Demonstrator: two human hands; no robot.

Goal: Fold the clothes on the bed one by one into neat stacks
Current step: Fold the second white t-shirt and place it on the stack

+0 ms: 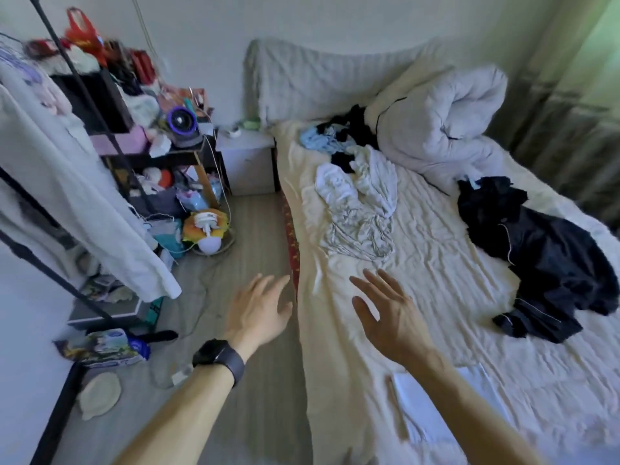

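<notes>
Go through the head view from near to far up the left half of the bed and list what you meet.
Flat white item → right hand → crumpled pale garments → light blue garment → covered headboard. The dark clothes and rolled duvet lie off to the right, so they are left out.

- Head view: one wide-angle camera, worn at head height, above the near edge of the bed [436, 256].
- Facing: forward and down, along the bed toward the headboard [318, 82].
- Range: close over left hand [260, 310] and right hand [385, 313]; headboard far.
</notes>
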